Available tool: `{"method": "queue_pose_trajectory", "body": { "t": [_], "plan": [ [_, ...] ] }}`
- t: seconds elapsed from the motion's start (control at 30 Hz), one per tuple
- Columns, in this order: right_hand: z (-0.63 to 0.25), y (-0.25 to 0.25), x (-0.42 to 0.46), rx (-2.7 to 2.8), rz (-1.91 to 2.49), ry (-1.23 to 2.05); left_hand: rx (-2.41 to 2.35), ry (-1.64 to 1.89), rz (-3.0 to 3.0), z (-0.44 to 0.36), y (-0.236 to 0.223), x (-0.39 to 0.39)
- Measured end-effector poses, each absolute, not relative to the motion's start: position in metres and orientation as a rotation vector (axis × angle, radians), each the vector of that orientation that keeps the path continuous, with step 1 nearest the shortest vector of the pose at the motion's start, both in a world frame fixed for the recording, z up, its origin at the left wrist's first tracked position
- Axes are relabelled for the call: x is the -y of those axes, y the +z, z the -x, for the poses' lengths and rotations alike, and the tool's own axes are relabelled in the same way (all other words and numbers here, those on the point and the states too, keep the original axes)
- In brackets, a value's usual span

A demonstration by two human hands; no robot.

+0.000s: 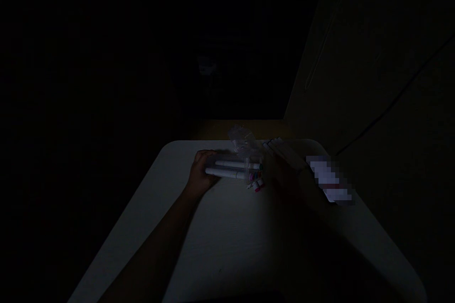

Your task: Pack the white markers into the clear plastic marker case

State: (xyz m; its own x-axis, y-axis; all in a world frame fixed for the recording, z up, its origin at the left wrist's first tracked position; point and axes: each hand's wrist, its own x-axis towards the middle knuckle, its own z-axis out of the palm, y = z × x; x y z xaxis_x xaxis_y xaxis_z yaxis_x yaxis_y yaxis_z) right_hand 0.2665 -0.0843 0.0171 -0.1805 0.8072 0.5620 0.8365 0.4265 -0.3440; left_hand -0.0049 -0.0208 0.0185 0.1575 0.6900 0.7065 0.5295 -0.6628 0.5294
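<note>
The scene is very dark. My left hand (201, 173) is closed around the left end of a clear plastic case (231, 157), which lies sideways over the table. Inside it are several white markers (227, 173) with coloured ends pointing right. A marker with a pink end (259, 185) lies by the case's right end. Crumpled clear plastic (243, 139) rises behind the case. My right hand (284, 173) is deep in shadow to the right of the case, close to several white markers (273, 143) near the far table edge. Its fingers cannot be made out.
The pale table (220, 236) has rounded far corners. At its right side lies a bright, blurred-out flat object (329, 180), perhaps a lit screen. A dark cable (387, 109) runs along the right wall (398, 151). Beyond the table nearly everything is black.
</note>
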Motion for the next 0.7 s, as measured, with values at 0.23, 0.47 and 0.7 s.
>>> {"method": "queue_pose_trajectory", "body": {
  "t": [0.23,0.47,0.7],
  "plan": [
    [-0.281,0.025,0.084,1.948,1.945,-0.280,-1.192,1.523,-2.274,0.006,0.015,0.019],
    [-0.274,0.039,0.090,2.015,2.072,-0.326,-1.180,1.535,-2.269,0.005,0.016,0.020],
    [-0.265,0.047,0.096,2.112,2.131,-0.314,-1.167,1.547,-2.283,0.005,0.018,0.021]
  ]
}}
